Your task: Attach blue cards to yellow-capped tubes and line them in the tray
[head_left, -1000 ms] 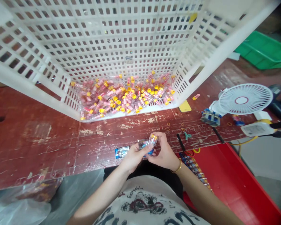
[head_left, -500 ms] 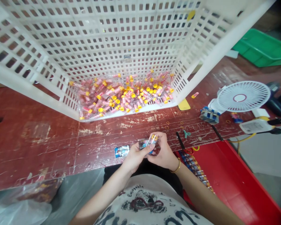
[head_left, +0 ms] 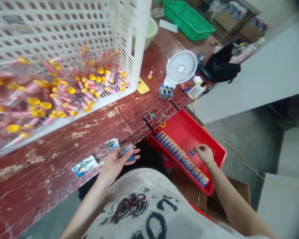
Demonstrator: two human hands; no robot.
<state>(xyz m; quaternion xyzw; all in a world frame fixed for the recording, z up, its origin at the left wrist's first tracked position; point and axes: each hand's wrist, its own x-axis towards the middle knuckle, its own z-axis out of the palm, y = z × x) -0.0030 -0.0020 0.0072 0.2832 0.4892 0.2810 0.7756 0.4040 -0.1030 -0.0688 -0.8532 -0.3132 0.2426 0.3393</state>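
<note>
My left hand [head_left: 118,161] is at the table's front edge, its thumb pressing a clear plastic packet with blue print [head_left: 126,151] against its fingers. Beside it lies a small grey-and-white printed piece [head_left: 112,144]. Farther left a shiny blue-and-silver packet [head_left: 85,165] rests flat on the table. Off to the right, my right hand [head_left: 204,153] is over the red tray [head_left: 215,151], pinching a small blue printed packet [head_left: 191,152]. Along the tray's near side runs a tight row of similar small blue packets [head_left: 179,156].
A white slatted crate [head_left: 129,56] holds many pink tubes with yellow caps [head_left: 62,86]. Toward the right are a yellow card [head_left: 142,86], a bundle of packets [head_left: 165,91], a white fan [head_left: 181,63] and a power strip [head_left: 196,90]. A green tray [head_left: 189,20] stands behind.
My right hand has left my left hand and moved right over the red tray with a small packet. My left hand keeps its packet. The view has swung right.
</note>
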